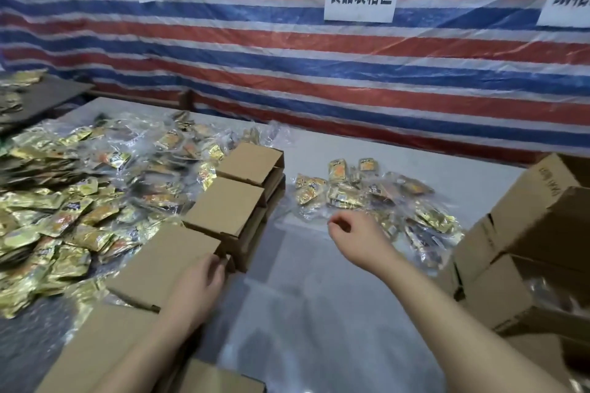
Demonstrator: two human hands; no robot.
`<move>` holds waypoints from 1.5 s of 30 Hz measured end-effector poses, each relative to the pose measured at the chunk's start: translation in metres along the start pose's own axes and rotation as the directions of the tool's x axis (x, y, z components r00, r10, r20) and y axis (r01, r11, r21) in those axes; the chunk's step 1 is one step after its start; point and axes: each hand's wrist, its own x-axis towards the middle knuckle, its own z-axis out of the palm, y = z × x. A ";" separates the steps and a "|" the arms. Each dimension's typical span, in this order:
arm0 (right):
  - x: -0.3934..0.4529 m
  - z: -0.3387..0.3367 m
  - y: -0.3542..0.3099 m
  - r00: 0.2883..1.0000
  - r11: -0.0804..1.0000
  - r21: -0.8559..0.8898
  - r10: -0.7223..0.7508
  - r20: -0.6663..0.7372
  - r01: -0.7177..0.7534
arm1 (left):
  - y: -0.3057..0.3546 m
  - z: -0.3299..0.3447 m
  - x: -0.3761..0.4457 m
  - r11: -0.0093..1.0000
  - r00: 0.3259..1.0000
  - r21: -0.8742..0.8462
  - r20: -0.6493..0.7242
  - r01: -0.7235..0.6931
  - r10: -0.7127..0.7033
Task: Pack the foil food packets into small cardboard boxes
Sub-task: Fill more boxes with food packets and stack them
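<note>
A row of closed small cardboard boxes runs diagonally across the table from near left to far centre. My left hand rests on the right end of the nearest low box, fingers curled over its edge. My right hand hovers with loosely curled fingers, holding nothing, just in front of a small heap of gold foil packets in clear plastic. A much larger heap of gold packets covers the left side of the table.
Stacked larger cardboard boxes stand at the right edge. More flat boxes lie at the near left. The table has a grey, plastic-covered top. A striped tarp wall with paper signs closes the back.
</note>
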 end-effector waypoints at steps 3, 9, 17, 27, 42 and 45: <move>-0.015 0.052 0.003 0.990 0.998 0.013 0.059 0.131 -0.062 | -0.033 0.019 -0.029 0.997 0.997 0.024 0.011 -0.076 0.076; -0.066 0.149 0.024 0.878 0.988 -0.090 0.151 0.455 -0.124 | -0.061 0.106 -0.127 0.942 0.898 0.335 0.422 -0.029 -0.122; -0.114 0.203 0.062 0.705 0.942 -0.322 0.293 0.646 -0.096 | -0.079 0.138 -0.206 0.909 0.919 0.374 0.392 -0.186 0.027; -0.102 0.140 0.097 0.870 0.880 -0.475 0.249 0.424 -0.021 | 0.012 0.133 -0.109 0.874 0.713 0.109 0.631 -0.474 0.307; -0.091 0.037 0.178 0.853 0.806 -0.424 0.505 0.131 -0.413 | 0.097 0.198 -0.030 0.976 0.858 -0.178 0.474 -0.126 0.197; -0.083 0.037 0.183 0.850 0.806 -0.412 0.512 0.123 -0.425 | 0.100 0.205 -0.018 0.974 0.863 -0.211 0.473 -0.085 0.178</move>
